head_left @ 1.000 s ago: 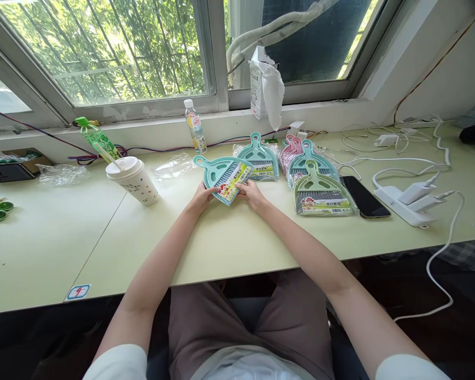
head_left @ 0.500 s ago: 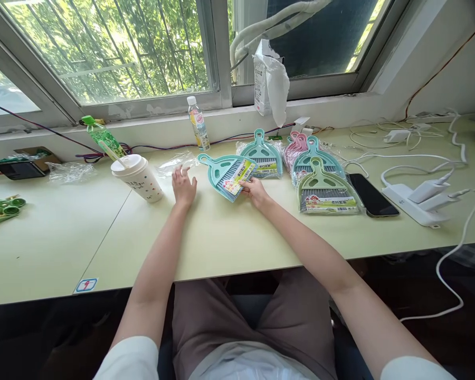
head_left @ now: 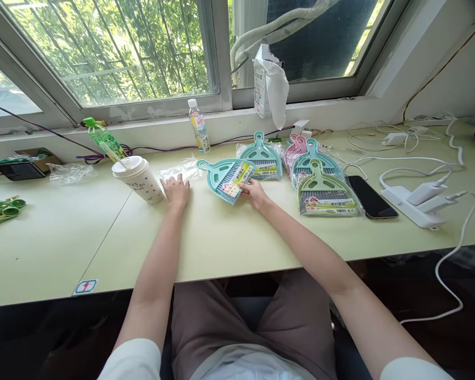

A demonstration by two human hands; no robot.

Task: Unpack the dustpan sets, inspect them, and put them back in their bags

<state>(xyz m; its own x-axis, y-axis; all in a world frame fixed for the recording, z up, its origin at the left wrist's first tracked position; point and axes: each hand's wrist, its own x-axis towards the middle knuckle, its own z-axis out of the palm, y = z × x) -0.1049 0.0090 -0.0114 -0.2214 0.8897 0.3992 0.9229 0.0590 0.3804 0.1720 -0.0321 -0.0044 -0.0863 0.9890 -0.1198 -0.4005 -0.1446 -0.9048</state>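
My right hand (head_left: pixel 256 194) grips the lower right edge of a teal dustpan and brush set (head_left: pixel 230 180), its handle pointing left. A yellow label lies across the grey-blue bristles. My left hand (head_left: pixel 176 190) rests with fingers spread at the near edge of a clear plastic bag (head_left: pixel 181 168), just right of a white paper cup (head_left: pixel 138 178) with lid and straw. Behind the held set lies another teal dustpan set (head_left: pixel 260 154) in clear wrap. To the right are a wrapped green dustpan set (head_left: pixel 328 192), a blue-teal one (head_left: pixel 315 158) and pink ones (head_left: pixel 294 148).
A black phone (head_left: pixel 371 196) and a white power strip (head_left: pixel 414 207) with plugs and cables lie at the right. Near the window stand a drink bottle (head_left: pixel 199 126) and a green-capped bottle (head_left: pixel 105 138). Green plastic parts (head_left: pixel 2 210) lie far left.
My left hand has shifted slightly left and nearer, toward the cup. My right hand and the held dustpan set have barely moved.
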